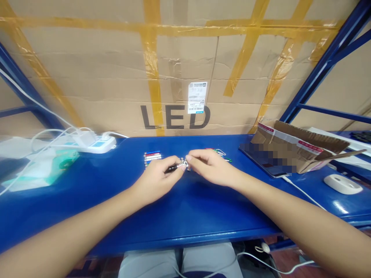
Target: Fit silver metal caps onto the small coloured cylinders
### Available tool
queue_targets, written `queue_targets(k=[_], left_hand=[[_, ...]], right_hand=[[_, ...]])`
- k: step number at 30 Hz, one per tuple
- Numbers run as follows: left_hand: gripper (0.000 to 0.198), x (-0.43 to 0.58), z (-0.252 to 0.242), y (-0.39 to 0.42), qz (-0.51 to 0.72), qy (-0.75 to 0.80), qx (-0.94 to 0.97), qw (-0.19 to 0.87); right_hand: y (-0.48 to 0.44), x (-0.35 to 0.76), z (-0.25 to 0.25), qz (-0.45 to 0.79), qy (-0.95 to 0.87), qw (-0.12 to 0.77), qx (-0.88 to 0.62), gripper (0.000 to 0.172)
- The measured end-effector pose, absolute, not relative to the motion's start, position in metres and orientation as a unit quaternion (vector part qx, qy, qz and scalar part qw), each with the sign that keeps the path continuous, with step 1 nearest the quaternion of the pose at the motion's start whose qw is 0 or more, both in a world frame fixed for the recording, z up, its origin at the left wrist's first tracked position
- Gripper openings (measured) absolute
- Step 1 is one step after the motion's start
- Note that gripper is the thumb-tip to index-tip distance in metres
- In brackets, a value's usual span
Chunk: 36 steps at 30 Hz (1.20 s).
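Note:
My left hand [160, 175] is closed around a small black tube with a silver end [171, 168], tilted up to the right. At that silver end, my right hand [209, 166] pinches with thumb and fingers. A small shiny metal part [186, 163] shows between the two hands; its exact shape is too small to make out. Just behind my left hand, several slim metallic tubes [152, 156] in blue, red and silver lie in a row, partly hidden by the hand. Beyond my right hand lie several coloured carabiner-like clips [222, 153], also partly covered.
The blue table [174, 216] backs onto a large taped carton [116, 77]. At left are a white power strip [101, 144] with cables and a green-white packet [43, 170]. At right are a phone [261, 160] on a cable, an opened cardboard box [313, 160] and a white mouse [342, 184].

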<state>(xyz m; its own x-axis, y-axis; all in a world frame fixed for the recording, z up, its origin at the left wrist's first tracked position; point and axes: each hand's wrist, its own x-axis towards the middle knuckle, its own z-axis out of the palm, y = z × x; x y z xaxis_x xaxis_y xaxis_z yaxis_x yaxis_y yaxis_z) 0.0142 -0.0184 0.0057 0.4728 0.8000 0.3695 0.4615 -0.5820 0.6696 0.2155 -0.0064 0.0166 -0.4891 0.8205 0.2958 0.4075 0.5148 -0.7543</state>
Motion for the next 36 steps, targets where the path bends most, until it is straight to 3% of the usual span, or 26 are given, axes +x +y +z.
queue_targets(k=[4,8,14,19,24,31,36], left_hand=[[0.030,0.012,0.003,-0.009,0.368,0.406,0.777,0.310],[0.034,0.010,0.001,-0.003,0.372,0.404,0.758,0.352],[0.033,0.007,-0.004,-0.001,0.366,0.424,0.705,0.435],[0.036,0.006,-0.005,0.002,0.379,0.425,0.681,0.460],[0.036,0.007,-0.004,0.002,0.383,0.422,0.671,0.475],[0.036,0.009,-0.004,0.002,0.386,0.423,0.652,0.497],[0.032,0.010,-0.005,0.003,0.390,0.422,0.642,0.507]], right_hand=[[0.010,0.236,0.022,0.118,-0.806,0.307,-0.492,0.027],[0.033,0.256,0.015,0.037,-0.814,0.187,-0.549,0.015],[0.045,0.266,0.004,0.052,-0.840,0.118,-0.527,0.017],[0.046,0.271,0.005,0.043,-0.834,0.093,-0.541,0.024],[0.049,0.273,0.003,0.040,-0.829,0.069,-0.553,0.020],[0.050,0.268,0.002,0.018,-0.820,0.088,-0.566,0.007],[0.048,0.266,0.007,-0.009,-0.806,0.137,-0.576,0.006]])
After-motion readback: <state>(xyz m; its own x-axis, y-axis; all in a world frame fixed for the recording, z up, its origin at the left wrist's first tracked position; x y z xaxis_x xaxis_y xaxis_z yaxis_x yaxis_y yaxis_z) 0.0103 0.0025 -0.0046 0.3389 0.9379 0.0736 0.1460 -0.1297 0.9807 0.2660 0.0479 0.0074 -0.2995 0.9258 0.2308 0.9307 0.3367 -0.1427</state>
